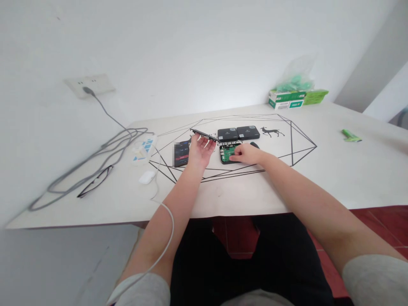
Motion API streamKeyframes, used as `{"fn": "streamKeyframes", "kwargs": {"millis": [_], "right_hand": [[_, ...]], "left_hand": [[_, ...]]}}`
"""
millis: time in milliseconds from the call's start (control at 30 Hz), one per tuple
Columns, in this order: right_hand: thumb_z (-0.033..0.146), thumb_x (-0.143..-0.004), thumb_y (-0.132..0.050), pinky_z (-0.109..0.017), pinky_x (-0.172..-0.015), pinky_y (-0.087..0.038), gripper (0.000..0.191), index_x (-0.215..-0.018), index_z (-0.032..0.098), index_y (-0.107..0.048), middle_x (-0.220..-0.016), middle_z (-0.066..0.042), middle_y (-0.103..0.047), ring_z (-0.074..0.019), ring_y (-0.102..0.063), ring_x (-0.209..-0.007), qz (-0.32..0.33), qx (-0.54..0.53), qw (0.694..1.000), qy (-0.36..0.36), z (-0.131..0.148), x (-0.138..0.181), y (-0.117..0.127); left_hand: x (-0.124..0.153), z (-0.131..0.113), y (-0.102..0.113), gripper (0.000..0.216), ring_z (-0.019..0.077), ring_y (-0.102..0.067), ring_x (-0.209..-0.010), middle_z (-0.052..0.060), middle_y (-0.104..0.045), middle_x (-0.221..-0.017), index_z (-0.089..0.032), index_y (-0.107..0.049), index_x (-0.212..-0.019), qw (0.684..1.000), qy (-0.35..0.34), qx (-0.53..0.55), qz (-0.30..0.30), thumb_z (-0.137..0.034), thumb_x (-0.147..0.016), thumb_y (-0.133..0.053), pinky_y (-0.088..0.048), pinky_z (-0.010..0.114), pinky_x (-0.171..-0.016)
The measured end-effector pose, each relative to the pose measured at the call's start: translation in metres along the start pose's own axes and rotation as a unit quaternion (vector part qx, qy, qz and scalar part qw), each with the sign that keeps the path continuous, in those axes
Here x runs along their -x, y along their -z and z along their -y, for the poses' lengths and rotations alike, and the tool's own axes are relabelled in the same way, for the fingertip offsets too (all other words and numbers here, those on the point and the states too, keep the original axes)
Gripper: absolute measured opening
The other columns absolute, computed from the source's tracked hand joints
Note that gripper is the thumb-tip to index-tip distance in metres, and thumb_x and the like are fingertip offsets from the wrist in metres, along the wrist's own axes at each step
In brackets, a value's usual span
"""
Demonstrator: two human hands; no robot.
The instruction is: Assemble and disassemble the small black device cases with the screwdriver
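My left hand (pixel 202 149) holds up a thin black cover (pixel 205 135), tilted with one end higher, its fingers underneath. Below and to the right, a small black box (pixel 225 162) lies on the table with its inside showing a green circuit board (pixel 227 153). My right hand (pixel 247 154) rests over the right part of that board, fingers curled together and closed; whatever they grip is hidden. Just behind the right hand, a dark rounded object (pixel 254 145) shows in part. Two closed black boxes (pixel 227 134) sit side by side beyond the opened one.
A phone (pixel 181 154) lies left of my left hand. Further left are a white earbud case (pixel 147 177), glasses (pixel 95 182), a power strip (pixel 145 148) and looped grey cable (pixel 81 168). Green-white cartons (pixel 287 100) stand back right; a green packet (pixel 350 136) lies right. A white cable crosses my left arm.
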State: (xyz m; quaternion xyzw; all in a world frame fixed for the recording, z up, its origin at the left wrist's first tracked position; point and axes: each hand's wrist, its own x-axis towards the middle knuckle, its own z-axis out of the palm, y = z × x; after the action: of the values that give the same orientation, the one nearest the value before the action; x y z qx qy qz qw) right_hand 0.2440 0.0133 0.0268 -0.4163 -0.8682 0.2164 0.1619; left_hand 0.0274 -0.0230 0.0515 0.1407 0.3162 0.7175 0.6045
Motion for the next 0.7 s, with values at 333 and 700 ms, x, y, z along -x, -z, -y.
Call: {"fn": "streamKeyframes", "kwargs": {"millis": [333,700], "right_hand": [[0.080,-0.093,-0.044,-0.035,-0.077,-0.047,0.065,-0.082,0.020,-0.065,-0.080,-0.005,-0.067,-0.0199,-0.058,-0.079,-0.213,-0.125,0.969,0.024,0.008,0.000,0.001],[0.055,-0.071,-0.088,-0.055,-0.109,-0.052,0.099,-0.153,0.029,-0.039,-0.155,-0.015,-0.051,-0.0345,-0.055,-0.139,-0.022,-0.337,0.936,0.099,0.006,0.000,-0.011]], "left_hand": [[0.003,0.009,0.003,0.021,0.0193,-0.072,-0.088,0.002,-0.069,-0.083,-0.019,-0.062,-0.082,0.994,0.003,-0.065,0.082,-0.028,-0.076,-0.080,-0.058,0.041,-0.099],[0.015,0.025,0.004,0.047,0.0193,-0.072,-0.089,0.000,-0.074,-0.091,-0.021,-0.059,-0.097,0.952,0.014,-0.215,0.219,-0.025,-0.062,-0.089,-0.057,0.039,-0.090]]}}
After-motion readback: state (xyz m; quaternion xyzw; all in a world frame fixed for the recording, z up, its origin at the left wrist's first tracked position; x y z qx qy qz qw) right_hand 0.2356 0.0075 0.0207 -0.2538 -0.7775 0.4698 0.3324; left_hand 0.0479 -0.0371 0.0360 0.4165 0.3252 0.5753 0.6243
